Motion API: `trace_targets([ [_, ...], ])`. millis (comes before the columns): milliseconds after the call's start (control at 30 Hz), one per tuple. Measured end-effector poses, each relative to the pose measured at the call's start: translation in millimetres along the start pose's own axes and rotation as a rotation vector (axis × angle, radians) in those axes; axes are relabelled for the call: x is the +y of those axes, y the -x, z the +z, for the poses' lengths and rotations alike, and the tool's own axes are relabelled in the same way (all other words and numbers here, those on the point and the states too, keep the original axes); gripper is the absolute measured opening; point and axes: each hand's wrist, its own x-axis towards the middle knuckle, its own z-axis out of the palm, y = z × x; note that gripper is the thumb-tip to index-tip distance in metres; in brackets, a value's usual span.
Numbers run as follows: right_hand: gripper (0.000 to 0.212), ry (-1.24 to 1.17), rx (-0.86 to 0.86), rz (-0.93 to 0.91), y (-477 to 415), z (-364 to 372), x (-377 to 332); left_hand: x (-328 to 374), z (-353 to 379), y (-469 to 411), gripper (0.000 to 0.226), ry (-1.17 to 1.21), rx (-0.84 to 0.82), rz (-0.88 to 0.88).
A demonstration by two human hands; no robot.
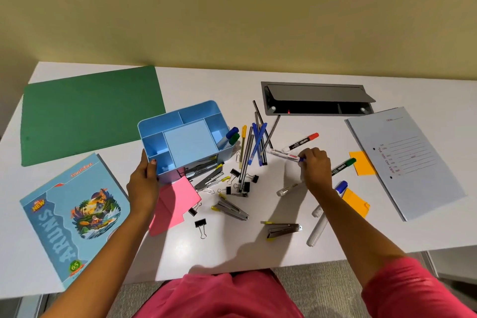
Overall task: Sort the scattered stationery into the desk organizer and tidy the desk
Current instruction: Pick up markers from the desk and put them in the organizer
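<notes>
Marker step: right hand pinches white marker, left hand grips organizer; next, presumably lift it into organizer

The left grip holds the blue organizer while the right grip pinches a white marker.

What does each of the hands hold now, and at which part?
The right hand pinches a white marker at its blue end. The left hand grips the blue organizer at its near left corner.
</notes>
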Motion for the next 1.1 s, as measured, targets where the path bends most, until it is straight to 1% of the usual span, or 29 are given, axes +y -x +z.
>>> trace_targets([
  [100,0.016,-0.177,0.068,0.058,6,-14,-13,0,1,1,0.041,-0.020,0.011,0.000],
  [300,0.012,-0.581,0.545,0.099,21,-73,-81,2,2,3,0.041,-0.035,0.023,0.003],
  [367,0.013,-0.618,0.703,0.001,23,-93,-108,2,2,3,0.041,-0.037,0.019,0.007],
  [400,0.015,-0.607,0.752,-0.094,25,-103,-122,2,2,3,0.041,-0.039,0.019,0.008],
  [433,0.016,-0.597,0.766,-0.199,26,-113,-136,1,2,3,0.041,-0.038,0.019,0.007],
  [467,0.014,-0.599,0.737,-0.279,26,-119,-149,1,2,3,0.041,-0.032,0.019,0.006],
  [500,0.011,-0.602,0.674,-0.329,26,-122,-160,1,2,3,0.041,-0.025,0.019,0.004],
  [633,0.018,-0.619,0.403,-0.502,20,-103,-182,0,3,2,0.041,-0.024,0.022,-0.002],
  [700,0.019,-0.593,0.323,-0.540,19,-88,-183,1,2,2,0.041,-0.027,0.022,0.000],
  [767,0.024,-0.544,0.248,-0.538,18,-77,-186,1,2,2,0.041,-0.030,0.024,0.006],
  [833,0.021,-0.479,0.230,-0.509,17,-66,-188,1,2,3,0.041,-0.032,0.026,0.006],
  [933,0.026,-0.387,0.195,-0.468,15,-54,-192,1,2,3,0.041,-0.033,0.030,0.010],
  [1100,0.035,-0.257,0.198,-0.502,14,-38,-192,2,3,4,0.041,-0.031,0.034,0.013],
])
